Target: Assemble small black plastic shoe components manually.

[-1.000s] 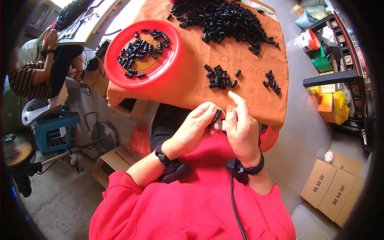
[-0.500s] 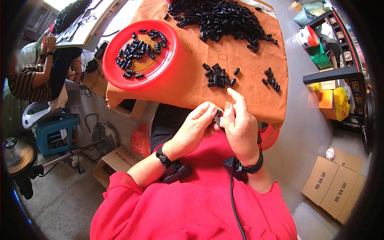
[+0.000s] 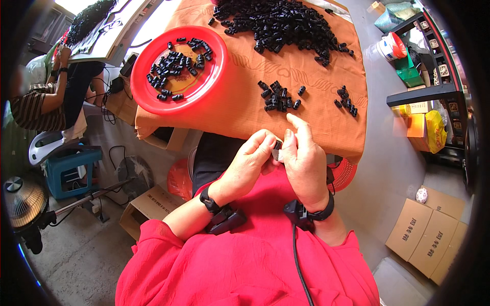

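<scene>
My left hand [image 3: 244, 166] pinches a small black plastic piece [image 3: 277, 145] between thumb and fingers, just in front of the table's near edge. My right hand [image 3: 305, 171] meets it there, its thumb pressed near the piece and its index finger stretched out. A pale grey bit [image 3: 276, 154] shows between the hands; its kind is hidden by the fingers. Beyond them, a small cluster of black cylindrical pieces [image 3: 278, 97] lies on the orange tablecloth [image 3: 240, 109], with a smaller group [image 3: 346, 102] to its right. A red round tray [image 3: 217, 81] at the left holds many similar pieces.
A large heap of black pieces [image 3: 286, 25] covers the table's far side. To the left, another person [image 3: 38, 107] works at a white table [image 3: 104, 48], near a fan [image 3: 24, 201] and a blue stool [image 3: 71, 171]. Cardboard boxes [image 3: 426, 234] and a dark shelf [image 3: 429, 94] stand right.
Both hands stay together at nearly the same place. My right hand has shifted slightly left, and the black piece between the fingers has tilted a little.
</scene>
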### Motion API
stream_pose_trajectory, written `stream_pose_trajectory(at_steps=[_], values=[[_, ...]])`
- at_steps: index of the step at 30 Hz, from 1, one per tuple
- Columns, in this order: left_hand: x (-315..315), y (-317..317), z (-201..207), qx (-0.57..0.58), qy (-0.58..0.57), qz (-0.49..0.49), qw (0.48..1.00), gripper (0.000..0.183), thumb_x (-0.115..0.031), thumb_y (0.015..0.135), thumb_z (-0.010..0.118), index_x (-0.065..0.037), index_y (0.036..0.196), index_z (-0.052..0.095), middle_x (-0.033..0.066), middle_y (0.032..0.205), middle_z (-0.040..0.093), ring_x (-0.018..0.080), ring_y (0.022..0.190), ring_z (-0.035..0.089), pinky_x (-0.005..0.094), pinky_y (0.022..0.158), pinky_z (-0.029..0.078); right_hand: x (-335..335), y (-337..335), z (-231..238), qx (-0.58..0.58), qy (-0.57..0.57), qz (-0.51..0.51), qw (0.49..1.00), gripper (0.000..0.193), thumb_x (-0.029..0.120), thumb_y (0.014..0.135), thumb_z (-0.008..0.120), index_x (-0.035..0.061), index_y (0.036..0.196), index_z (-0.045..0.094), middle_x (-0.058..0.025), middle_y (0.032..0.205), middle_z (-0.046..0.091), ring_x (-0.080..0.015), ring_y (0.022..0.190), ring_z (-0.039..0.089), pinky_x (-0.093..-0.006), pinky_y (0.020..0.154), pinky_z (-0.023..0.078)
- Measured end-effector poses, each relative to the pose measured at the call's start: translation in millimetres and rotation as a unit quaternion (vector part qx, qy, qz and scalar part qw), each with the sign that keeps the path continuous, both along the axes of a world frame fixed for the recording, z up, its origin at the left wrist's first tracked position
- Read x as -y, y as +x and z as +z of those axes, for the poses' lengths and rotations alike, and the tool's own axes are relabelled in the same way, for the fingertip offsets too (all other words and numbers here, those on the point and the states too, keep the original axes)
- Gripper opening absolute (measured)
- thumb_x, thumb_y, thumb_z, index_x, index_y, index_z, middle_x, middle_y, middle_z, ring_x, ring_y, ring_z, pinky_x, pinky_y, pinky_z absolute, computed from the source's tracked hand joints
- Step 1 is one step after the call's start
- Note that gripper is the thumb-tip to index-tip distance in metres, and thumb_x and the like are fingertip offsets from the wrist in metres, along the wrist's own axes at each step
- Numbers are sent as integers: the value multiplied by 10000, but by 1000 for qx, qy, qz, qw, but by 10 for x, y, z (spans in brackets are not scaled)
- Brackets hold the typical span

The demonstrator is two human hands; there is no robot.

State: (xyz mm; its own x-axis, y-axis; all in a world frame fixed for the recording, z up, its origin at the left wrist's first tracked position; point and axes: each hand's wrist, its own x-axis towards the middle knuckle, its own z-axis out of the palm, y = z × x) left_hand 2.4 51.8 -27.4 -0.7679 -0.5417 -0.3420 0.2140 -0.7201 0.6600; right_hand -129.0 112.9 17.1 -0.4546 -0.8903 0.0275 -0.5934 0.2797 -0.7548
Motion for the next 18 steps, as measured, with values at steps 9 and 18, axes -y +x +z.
stream_pose_trajectory(at_steps=[9,18], values=[[-35,-16,7,-22,39,24,999,194,-300,1062,490,-124,992,533,-35,818,552,49,691,468,204,617,377,-5,26,16,2,-11,-1,1000,313,150,978,566,53,1274,538,-146,668,647,-317,626,683,-425,542,506],[-9,18,21,-12,26,9,1000,244,-304,1059,490,-75,1024,565,-26,795,527,60,680,439,207,609,360,13,-83,50,44,-99,-89,990,255,112,997,563,48,1244,570,-152,694,657,-242,622,704,-359,529,517]])
